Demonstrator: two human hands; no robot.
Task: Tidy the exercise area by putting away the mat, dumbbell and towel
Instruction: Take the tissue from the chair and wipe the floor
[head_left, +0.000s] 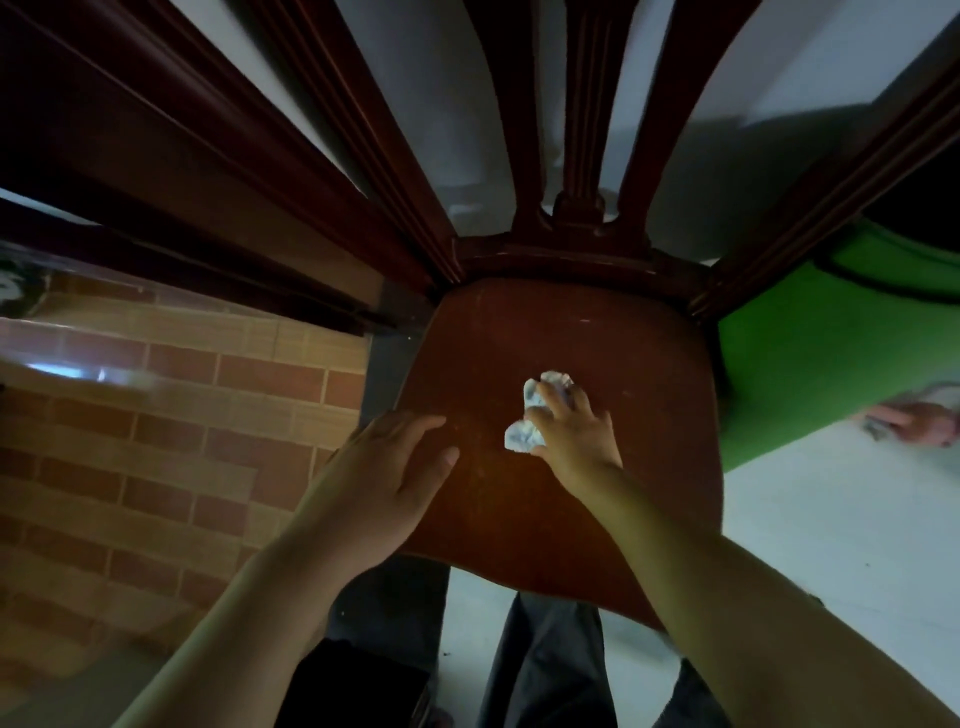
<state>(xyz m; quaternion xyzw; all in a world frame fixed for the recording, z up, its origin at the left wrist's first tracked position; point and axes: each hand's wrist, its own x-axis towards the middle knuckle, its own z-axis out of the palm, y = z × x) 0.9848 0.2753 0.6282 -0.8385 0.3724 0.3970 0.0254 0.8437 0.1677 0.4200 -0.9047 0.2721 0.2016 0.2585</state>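
A dark wooden chair (dimly lit) stands on pale floor.

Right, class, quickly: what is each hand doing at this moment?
Left hand: open, flat on the chair seat.
Right hand: gripping the crumpled white towel on the seat.
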